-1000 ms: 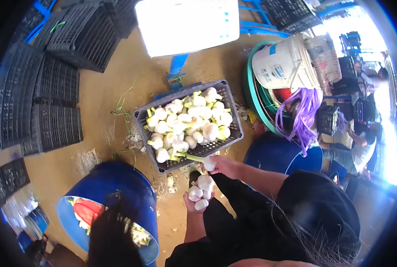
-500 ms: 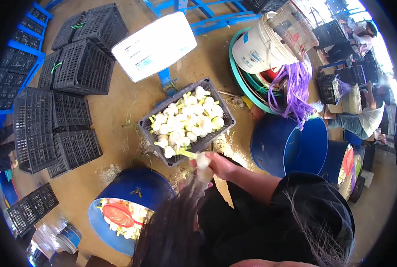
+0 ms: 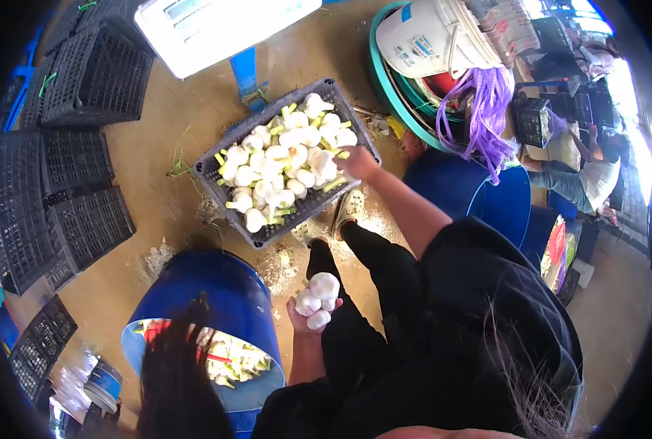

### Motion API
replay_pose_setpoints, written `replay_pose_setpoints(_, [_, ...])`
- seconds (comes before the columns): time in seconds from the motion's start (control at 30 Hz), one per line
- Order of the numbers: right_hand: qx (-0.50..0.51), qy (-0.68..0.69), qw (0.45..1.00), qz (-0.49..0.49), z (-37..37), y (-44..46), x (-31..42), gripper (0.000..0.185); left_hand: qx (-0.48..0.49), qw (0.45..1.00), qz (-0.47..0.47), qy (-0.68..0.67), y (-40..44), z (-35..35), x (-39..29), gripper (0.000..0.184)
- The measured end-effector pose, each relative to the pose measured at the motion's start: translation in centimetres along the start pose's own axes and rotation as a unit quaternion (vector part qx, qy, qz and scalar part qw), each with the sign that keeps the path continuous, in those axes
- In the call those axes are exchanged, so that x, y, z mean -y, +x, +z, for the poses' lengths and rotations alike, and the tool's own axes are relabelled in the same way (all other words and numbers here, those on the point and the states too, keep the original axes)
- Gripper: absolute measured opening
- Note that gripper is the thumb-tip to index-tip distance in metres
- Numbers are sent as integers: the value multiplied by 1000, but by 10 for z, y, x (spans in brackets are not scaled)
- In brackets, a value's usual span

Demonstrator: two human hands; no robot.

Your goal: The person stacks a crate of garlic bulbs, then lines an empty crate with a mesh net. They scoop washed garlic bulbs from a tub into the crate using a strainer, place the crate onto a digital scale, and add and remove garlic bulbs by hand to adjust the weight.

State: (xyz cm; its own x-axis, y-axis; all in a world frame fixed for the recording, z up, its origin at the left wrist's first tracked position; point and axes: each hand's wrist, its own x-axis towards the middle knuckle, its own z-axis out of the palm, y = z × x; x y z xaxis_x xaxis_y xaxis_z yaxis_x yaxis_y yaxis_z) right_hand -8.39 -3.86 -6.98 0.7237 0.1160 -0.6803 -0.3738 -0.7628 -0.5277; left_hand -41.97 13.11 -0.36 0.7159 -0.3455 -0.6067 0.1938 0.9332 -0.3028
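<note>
Several white garlic bulbs (image 3: 317, 300) are cupped in my left hand (image 3: 297, 320), held low in front of my legs. My right hand (image 3: 356, 162) reaches over the right rim of a dark plastic crate (image 3: 212, 205). Its fingers close on a garlic bulb (image 3: 324, 165) near a short green stem. Garlic bulbs with trimmed green stems fill the crate, heaped in a loose pile. My fingertips at the crate are partly hidden among the bulbs.
A blue barrel (image 3: 216, 282) with garlic pieces lies at lower left, partly covered by hair. Stacked black crates (image 3: 92, 73) stand left, a scale display (image 3: 223, 29) above. White bucket (image 3: 428, 40), purple ties (image 3: 479, 110) and another blue barrel (image 3: 443, 175) are right. A person (image 3: 596, 175) sits beyond.
My right hand has moved from beside my left hand up to the crate. My left hand, earlier mostly hidden, now shows with bulbs in its palm. The camera view has shifted.
</note>
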Motion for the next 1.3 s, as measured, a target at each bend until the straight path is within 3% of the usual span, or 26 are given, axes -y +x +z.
replay_pose_setpoints(0.03, [-64,-186,980,-24,-1,14,7,52,-22,1000,-7,-3,1,-9,4,79])
replay_pose_setpoints(0.07, [-81,-247,965,-34,-3,29,15,50,-44,999,-13,-6,2,-19,9,77])
replay_pose_setpoints(0.17, [-59,-396,915,-43,1,71,38,35,-61,998,-34,-9,5,-24,18,72])
replay_pose_setpoints(0.27, [38,-505,862,0,14,106,48,30,-58,996,-48,45,10,-36,17,67])
replay_pose_setpoints(0.4, [66,-540,839,-9,24,115,41,24,-99,995,-25,14,9,-32,17,65])
replay_pose_setpoints(0.5, [-94,-534,838,-57,25,111,32,24,-118,993,-22,-21,8,-37,18,64])
replay_pose_setpoints(0.53, [-92,-536,837,-58,25,104,33,24,-118,992,-21,-25,7,-38,19,64])
replay_pose_setpoints(0.6, [-91,-568,800,-170,20,74,54,19,-127,991,-25,-30,11,-36,19,63])
replay_pose_setpoints(0.67, [-10,-600,725,-338,24,64,56,16,-130,990,-27,-39,14,-30,20,62])
replay_pose_setpoints(0.73, [100,-586,739,-316,35,70,56,17,-138,989,-32,-46,16,-25,21,61])
replay_pose_setpoints(0.83, [163,-573,767,-238,46,70,72,20,-105,994,-25,-32,19,-23,23,59])
replay_pose_setpoints(0.97, [182,-531,802,-205,52,88,64,20,-120,991,-36,-47,22,-22,25,56])
replay_pose_setpoints(1.17, [128,-494,832,-217,62,91,49,20,-119,991,-34,-47,26,-15,26,55])
replay_pose_setpoints(1.27, [91,-538,798,-256,72,93,41,25,-132,989,-36,-52,27,-15,26,55])
replay_pose_setpoints(1.3, [34,-585,758,-287,74,88,41,23,-138,989,-39,-48,28,-15,26,55])
